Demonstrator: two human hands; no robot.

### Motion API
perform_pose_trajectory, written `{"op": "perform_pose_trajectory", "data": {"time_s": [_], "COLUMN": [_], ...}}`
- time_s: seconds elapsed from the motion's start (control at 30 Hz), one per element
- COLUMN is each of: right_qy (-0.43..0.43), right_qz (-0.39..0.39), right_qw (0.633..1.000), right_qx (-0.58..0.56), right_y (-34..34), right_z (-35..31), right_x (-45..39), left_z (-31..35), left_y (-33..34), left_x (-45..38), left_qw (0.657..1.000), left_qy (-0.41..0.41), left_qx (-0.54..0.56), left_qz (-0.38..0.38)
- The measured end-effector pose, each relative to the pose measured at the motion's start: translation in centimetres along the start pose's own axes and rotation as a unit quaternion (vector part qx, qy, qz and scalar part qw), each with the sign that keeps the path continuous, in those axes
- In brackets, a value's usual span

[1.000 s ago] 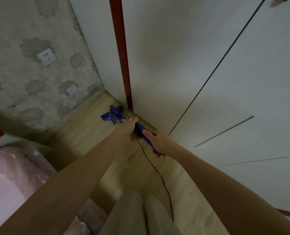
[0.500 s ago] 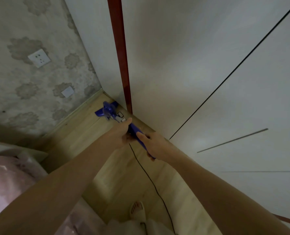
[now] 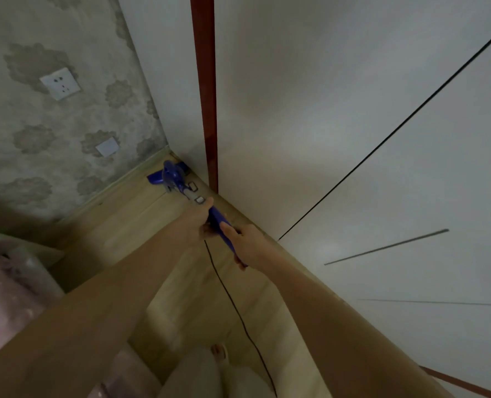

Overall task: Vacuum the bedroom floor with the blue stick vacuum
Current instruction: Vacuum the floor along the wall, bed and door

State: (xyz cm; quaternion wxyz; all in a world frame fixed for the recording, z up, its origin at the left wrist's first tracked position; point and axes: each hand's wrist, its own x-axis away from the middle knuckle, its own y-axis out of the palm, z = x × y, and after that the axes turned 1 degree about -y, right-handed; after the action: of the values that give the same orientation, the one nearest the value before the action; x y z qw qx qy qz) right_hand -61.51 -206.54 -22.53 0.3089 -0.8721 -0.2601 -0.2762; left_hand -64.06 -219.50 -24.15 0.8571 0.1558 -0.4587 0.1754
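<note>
The blue stick vacuum point(image 3: 173, 176) reaches forward over the wooden floor point(image 3: 141, 225), its head tucked into the corner where the papered wall meets the white wardrobe. My left hand point(image 3: 198, 222) grips the blue handle further forward, just behind the white buttons. My right hand point(image 3: 245, 244) grips the rear end of the same handle. A thin black cord point(image 3: 233, 300) trails from the handle back along the floor towards my feet.
The white wardrobe point(image 3: 353, 139) with a red-brown strip point(image 3: 207, 110) runs along the right. The papered wall point(image 3: 37, 139) carries a socket point(image 3: 60, 83). A pink-covered bed point(image 3: 6, 282) lies at the left. My foot point(image 3: 218, 351) stands on the narrow floor strip.
The vacuum head has slid forward into the corner by the wardrobe. Both arms have stretched out with it, hands keeping their hold on the handle.
</note>
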Motion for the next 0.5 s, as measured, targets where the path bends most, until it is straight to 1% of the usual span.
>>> {"op": "perform_pose_trajectory", "data": {"time_s": [0.17,0.33,0.5], "right_qy": [-0.002,0.011,0.041], "right_qz": [-0.001,0.003,0.01], "right_qw": [1.0,0.997,0.995], "right_qx": [0.014,0.073,0.094], "right_y": [0.6,-1.7,-3.7], "right_z": [1.0,2.5,4.7], "right_x": [1.5,5.7,11.1], "left_z": [-1.3,-3.4,-6.8], "left_y": [-0.3,2.0,4.5], "left_x": [1.4,5.1,10.0], "left_qw": [1.0,1.0,0.999], "left_qy": [0.0,-0.002,-0.015], "left_qx": [-0.016,-0.009,0.004], "left_qz": [-0.014,-0.026,-0.043]}}
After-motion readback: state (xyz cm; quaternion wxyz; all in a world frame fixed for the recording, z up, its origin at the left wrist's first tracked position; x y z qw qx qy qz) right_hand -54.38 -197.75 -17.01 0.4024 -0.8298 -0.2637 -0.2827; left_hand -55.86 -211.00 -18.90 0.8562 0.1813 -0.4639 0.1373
